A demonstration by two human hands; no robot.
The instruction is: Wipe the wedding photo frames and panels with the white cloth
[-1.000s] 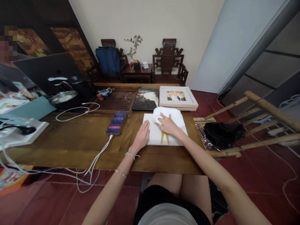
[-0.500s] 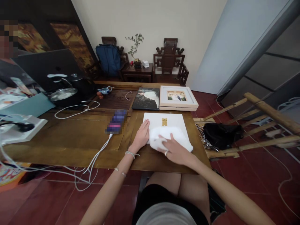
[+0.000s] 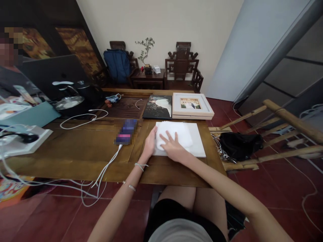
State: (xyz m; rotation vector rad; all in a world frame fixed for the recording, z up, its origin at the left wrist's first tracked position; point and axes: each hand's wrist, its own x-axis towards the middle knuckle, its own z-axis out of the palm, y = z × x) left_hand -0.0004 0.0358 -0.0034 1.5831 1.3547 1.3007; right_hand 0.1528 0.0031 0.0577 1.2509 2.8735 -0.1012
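**Even pressure on the cloth (image 3: 186,131), a steady white board (image 3: 199,143)**

Rubbing well likely calls for a flat palm through the cloth, with the board's left edge braced against sliding. The cloth lies over the board's left and middle, beneath the right hand (image 3: 172,146), whose fingers are spread; that forearm slants in from the board's near right. The left hand (image 3: 150,142) stands side-on at the board's left edge; whether its fingers pinch that edge, I cannot tell.
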